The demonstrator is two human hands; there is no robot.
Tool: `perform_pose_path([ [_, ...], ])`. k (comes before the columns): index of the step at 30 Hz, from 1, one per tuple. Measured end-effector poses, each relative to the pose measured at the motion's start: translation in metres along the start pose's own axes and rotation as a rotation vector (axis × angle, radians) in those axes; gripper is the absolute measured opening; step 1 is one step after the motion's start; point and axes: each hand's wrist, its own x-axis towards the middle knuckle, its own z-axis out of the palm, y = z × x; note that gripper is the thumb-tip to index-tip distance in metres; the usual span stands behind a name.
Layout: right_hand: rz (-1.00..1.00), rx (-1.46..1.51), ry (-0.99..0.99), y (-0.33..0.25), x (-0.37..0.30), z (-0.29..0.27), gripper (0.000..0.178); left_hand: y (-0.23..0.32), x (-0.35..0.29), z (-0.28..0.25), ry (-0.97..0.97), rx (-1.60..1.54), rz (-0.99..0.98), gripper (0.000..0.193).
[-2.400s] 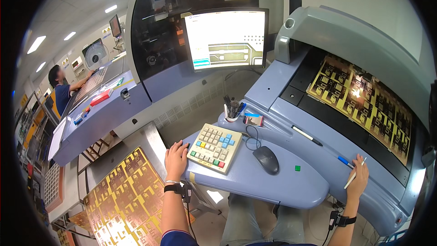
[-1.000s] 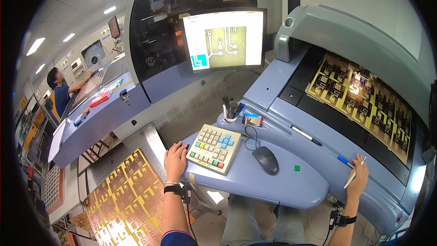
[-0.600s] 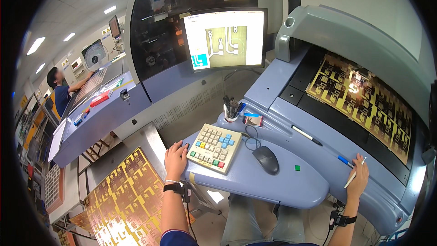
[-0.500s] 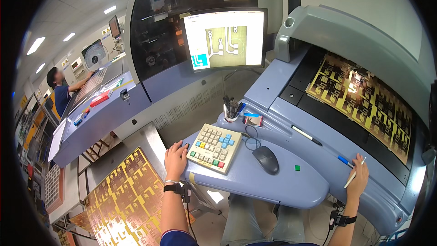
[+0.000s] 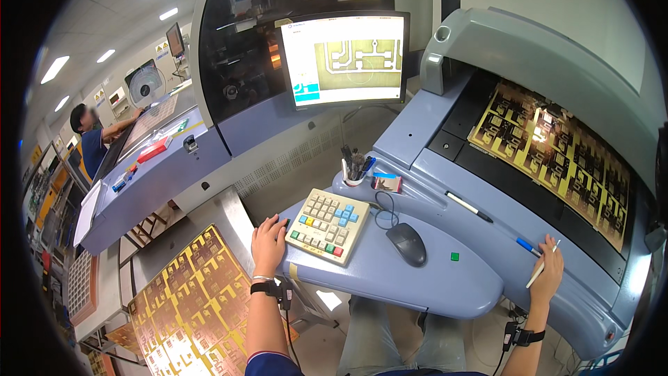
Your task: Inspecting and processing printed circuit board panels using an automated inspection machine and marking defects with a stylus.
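My left hand [image 5: 268, 244] lies at the left edge of a beige keypad [image 5: 328, 226], its fingers stretched out and touching the keypad's side. A small dark item shows at its fingertips, too small to name. At the right, my right hand [image 5: 548, 268] is closed round a slim white pen [image 5: 534, 278], resting on the blue-grey machine front. A blue-capped marker [image 5: 527, 246] lies right beside these fingers. Beyond that hand, a copper-and-gold circuit panel [image 5: 550, 160] lies on the machine's dark bed. The monitor [image 5: 348, 59] shows a magnified circuit pattern.
A black mouse [image 5: 406, 244] and a small green square [image 5: 454, 257] are on the shelf. Behind the keypad stands a pen cup [image 5: 355, 167]. Another marker [image 5: 469, 207] lies on the machine. More circuit panels [image 5: 195, 299] lie at lower left. A person [image 5: 94, 143] works at far left.
The magnified circuit pattern on the monitor has changed to a different spot. Both my hands stay in place. The person at far left has shifted slightly.
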Motion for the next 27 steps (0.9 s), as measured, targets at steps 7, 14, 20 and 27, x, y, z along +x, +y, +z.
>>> perform_pose_path([
  [7,0.004,0.01,0.007,-0.0016,0.0009,-0.0006,0.019,0.0003,-0.0001,-0.0002,0.007,-0.001,0.005,0.028],
  [14,0.007,0.001,0.009,-0.0013,0.0003,-0.0002,0.019,0.0048,0.0009,-0.0029,-0.02,0.04,-0.001,0.027],
  [20,-0.003,0.0,0.015,-0.0004,0.0,0.0008,0.02,0.0007,-0.0005,-0.0003,0.002,0.031,0.0,0.028],
  [27,0.001,-0.003,0.007,0.0002,0.0,0.0009,0.02,0.0026,-0.0003,-0.0006,-0.001,0.004,-0.007,0.028],
])
